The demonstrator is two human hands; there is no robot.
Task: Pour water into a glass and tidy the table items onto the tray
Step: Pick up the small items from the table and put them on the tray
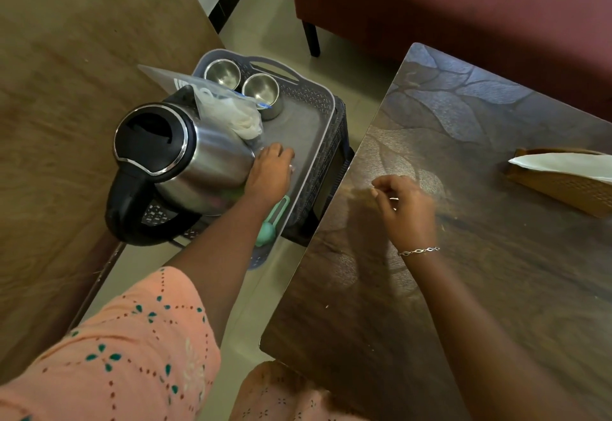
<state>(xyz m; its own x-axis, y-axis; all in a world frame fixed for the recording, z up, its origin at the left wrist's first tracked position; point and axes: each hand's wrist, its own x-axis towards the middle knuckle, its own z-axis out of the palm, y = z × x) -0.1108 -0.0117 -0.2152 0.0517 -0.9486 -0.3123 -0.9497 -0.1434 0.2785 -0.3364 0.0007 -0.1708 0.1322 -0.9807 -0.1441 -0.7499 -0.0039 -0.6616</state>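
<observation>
With my left hand (pixel 270 168) curled on the tray (pixel 308 129) at three o'clock of the electric kettle (pixel 198 158), grip unclear, and my right hand (pixel 405 208) loose and empty, I fear my forearm knocking it over.

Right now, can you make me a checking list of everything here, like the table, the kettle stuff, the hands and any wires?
Surface: dark patterned table; a grey tray sits on a low stand beside it.
Job's things: steel kettle, lid shut, on the tray; steel cups, two, at the tray's far end.
Clutter: plastic bag with something white inside, against the kettle; teal spoon at the tray's near edge.
Hands: left hand reaches onto the tray beside the kettle, and whether it holds anything is unclear; right hand hovers over the table, fingers loosely curled, nothing seen in it.
Cables: nothing seen.
Surroundings: tissue holder on the table; red sofa; pale floor.
</observation>
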